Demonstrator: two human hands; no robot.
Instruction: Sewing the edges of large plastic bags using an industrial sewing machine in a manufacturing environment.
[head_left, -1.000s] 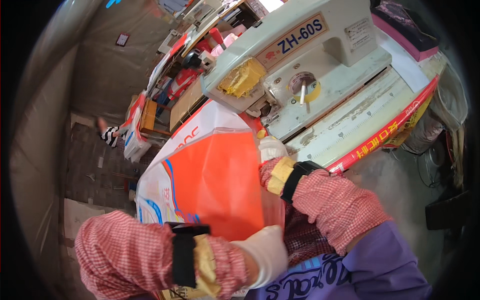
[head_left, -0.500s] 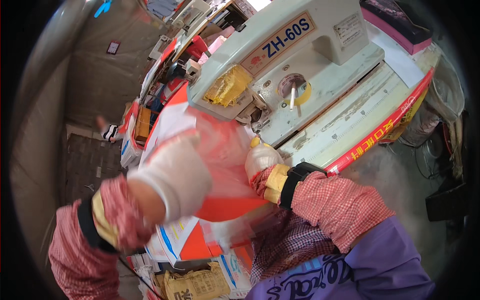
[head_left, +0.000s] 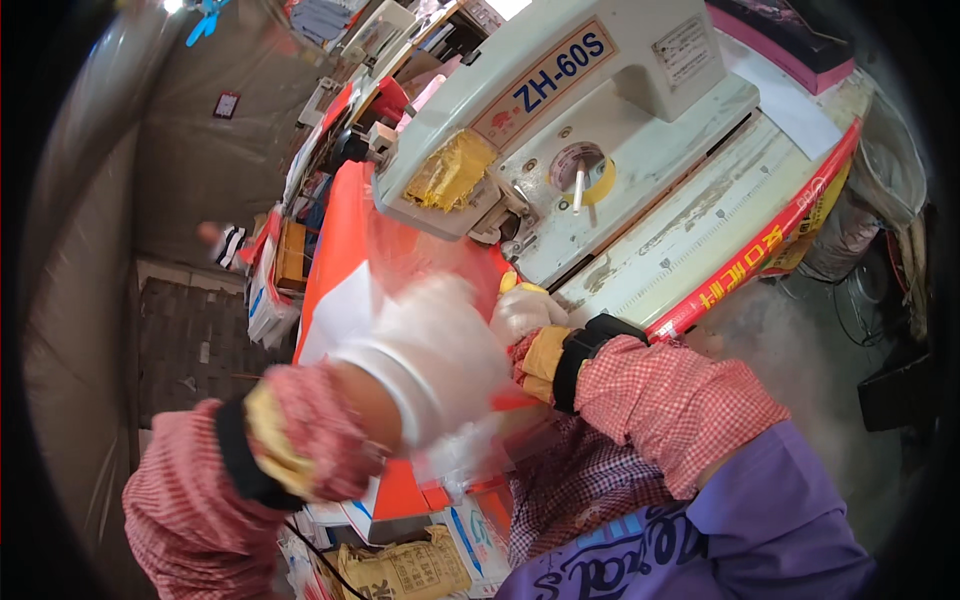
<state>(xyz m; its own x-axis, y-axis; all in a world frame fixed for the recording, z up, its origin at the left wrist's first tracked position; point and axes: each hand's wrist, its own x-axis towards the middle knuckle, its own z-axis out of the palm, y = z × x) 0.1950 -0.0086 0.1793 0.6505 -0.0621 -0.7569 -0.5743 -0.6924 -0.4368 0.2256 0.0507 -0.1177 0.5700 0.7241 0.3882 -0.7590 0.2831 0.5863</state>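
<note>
My left hand (head_left: 437, 355), in a white glove and smeared by motion, is over a red and white plastic sack (head_left: 340, 225); its fingers cannot be made out. Close to the needle end of a pale grey industrial sewing machine (head_left: 655, 110), my right hand (head_left: 524, 312) wears a light glove with yellow fingertips. Its fingers are curled closed at the sack's red edge. A yellow-wrapped block (head_left: 450, 170) is fixed on the machine head. On the machine bed a tape roll (head_left: 602, 186) surrounds an upright white stick (head_left: 579, 188).
A red and yellow printed strip (head_left: 760, 255) runs along the table's front edge. A black and pink box (head_left: 790, 45) lies behind the machine at right. Below my arms are stacked sacks and a brown bag (head_left: 410, 570). Another person's hand (head_left: 212, 236) shows at far left.
My left hand has swept right and slightly down, nearer my right hand, still blurred. The red and white sack has shifted beneath it. My right hand stays almost in place by the machine.
</note>
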